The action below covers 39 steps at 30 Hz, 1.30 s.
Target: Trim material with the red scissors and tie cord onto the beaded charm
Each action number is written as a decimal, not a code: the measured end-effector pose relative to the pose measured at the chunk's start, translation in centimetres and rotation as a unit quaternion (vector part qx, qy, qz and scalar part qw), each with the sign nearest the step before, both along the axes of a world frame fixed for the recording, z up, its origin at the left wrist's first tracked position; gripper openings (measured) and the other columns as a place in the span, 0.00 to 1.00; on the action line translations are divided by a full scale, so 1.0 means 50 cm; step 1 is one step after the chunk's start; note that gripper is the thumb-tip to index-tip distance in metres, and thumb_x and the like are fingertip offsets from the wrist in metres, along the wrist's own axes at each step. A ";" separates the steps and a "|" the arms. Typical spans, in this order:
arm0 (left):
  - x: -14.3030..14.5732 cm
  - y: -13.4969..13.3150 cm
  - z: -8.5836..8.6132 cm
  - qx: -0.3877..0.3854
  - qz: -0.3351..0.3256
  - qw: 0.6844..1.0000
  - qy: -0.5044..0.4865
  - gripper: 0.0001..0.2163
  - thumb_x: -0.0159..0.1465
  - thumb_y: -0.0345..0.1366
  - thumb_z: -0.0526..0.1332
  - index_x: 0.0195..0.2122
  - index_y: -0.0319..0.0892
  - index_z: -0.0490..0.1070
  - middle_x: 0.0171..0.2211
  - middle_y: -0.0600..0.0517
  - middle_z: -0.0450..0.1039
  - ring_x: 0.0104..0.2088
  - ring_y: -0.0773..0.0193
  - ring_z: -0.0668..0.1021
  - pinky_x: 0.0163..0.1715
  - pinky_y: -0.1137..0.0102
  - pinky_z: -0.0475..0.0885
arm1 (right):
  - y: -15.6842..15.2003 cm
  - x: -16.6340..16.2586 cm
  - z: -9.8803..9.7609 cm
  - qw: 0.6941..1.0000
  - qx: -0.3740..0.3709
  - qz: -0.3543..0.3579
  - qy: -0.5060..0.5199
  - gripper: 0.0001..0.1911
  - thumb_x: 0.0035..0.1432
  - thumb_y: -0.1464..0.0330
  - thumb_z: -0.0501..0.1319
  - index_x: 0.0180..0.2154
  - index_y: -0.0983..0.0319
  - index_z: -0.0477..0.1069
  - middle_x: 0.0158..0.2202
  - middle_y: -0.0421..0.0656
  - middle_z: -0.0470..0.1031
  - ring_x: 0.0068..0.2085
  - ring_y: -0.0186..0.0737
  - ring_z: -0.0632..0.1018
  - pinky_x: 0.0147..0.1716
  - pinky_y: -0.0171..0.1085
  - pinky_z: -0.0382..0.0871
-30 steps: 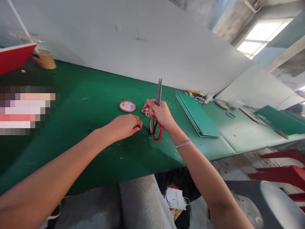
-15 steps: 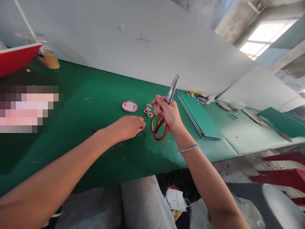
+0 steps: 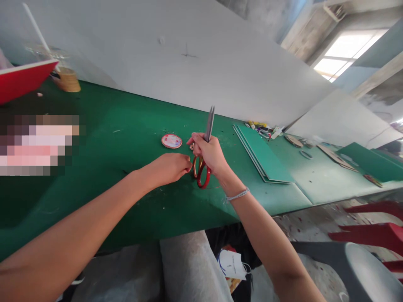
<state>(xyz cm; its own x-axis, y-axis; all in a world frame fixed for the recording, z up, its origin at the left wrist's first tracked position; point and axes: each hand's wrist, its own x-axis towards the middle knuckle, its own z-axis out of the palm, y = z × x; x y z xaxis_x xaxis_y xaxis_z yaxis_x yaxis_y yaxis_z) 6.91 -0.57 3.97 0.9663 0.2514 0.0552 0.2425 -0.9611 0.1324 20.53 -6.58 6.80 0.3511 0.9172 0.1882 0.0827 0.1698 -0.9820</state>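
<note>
My right hand [image 3: 209, 153] is closed around a pair of scissors [image 3: 204, 175], with the blades pointing up and away and the red-gold handle loops hanging below the palm. Just to its left, my left hand [image 3: 176, 167] is held closed over the green table, its fingertips close to the scissor handles; anything pinched in it is hidden. Behind the right fingers a bit of a small beaded piece [image 3: 192, 147] shows, mostly covered. An oval picture badge with a red rim [image 3: 171, 141] lies beyond my left hand.
Stacked green boards [image 3: 266, 155] lie to the right on the green table [image 3: 119, 113]. Markers and small tools [image 3: 260, 128] sit by the grey wall panel. At the far left are a tape roll [image 3: 69, 79] and a red board [image 3: 27, 82]. Red chairs [image 3: 371, 235] stand at lower right.
My right hand has moved left with the scissors, towards my left hand, and now covers most of the beaded piece. The blades stand more upright. My left hand has hardly moved.
</note>
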 end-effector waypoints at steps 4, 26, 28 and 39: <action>0.000 0.002 -0.005 0.001 -0.010 1.000 -0.011 0.07 0.62 0.28 0.56 0.34 0.43 0.74 0.36 0.50 0.76 0.37 0.60 0.78 0.31 0.69 0.66 | 0.003 0.022 0.019 0.999 0.023 -0.023 0.034 0.19 0.62 0.63 0.60 0.21 0.63 0.68 0.11 0.30 0.54 0.15 0.26 0.57 0.19 0.32 0.54; 0.009 -0.014 0.015 -0.001 0.011 1.000 0.029 0.08 0.61 0.26 0.56 0.34 0.42 0.75 0.36 0.49 0.78 0.39 0.58 0.80 0.32 0.69 0.69 | 0.020 -0.014 0.023 0.999 0.015 -0.032 0.032 0.19 0.63 0.63 0.60 0.21 0.63 0.68 0.11 0.30 0.54 0.15 0.26 0.56 0.19 0.32 0.52; 0.009 -0.015 0.015 -0.001 0.007 1.000 0.030 0.09 0.62 0.26 0.56 0.35 0.42 0.75 0.38 0.49 0.78 0.40 0.58 0.80 0.33 0.69 0.69 | 0.024 -0.013 0.023 0.998 0.020 -0.040 0.034 0.19 0.62 0.61 0.60 0.22 0.63 0.68 0.12 0.30 0.54 0.16 0.26 0.57 0.19 0.32 0.53; 0.009 -0.011 0.014 -0.008 0.010 1.000 0.025 0.09 0.63 0.27 0.56 0.32 0.42 0.75 0.36 0.49 0.77 0.37 0.60 0.79 0.34 0.69 0.69 | -0.008 -0.019 0.025 0.997 0.055 -0.046 -0.004 0.18 0.62 0.60 0.60 0.23 0.62 0.70 0.14 0.31 0.55 0.18 0.27 0.59 0.21 0.33 0.54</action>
<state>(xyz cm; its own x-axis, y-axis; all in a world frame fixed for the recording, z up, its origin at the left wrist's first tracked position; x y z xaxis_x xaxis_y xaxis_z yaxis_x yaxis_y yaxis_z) 7.37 -1.11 4.66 0.9626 0.2710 0.0025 0.2682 -0.9538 0.1357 19.60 -6.99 8.03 0.4311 0.8547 0.2893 0.1114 0.2678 -0.9570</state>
